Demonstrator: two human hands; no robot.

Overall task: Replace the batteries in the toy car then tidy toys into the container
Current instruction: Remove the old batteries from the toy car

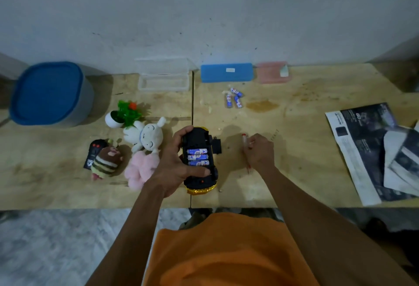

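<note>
The toy car (200,161) lies upside down near the front edge of the table (306,172), with three batteries (197,157) in its open bay and the battery cover (217,145) just beside it. My left hand (179,163) grips the car firmly, while my right hand (259,153) curls around the red screwdriver (246,149) on the table. I think I should keep the car steady, seat the cover flat first, then screw it gently.

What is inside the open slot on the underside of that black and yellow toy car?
The black and yellow toy car, gripped by the left hand, holds three blue-and-white batteries. The thumb covers the slot's near edge.
</note>
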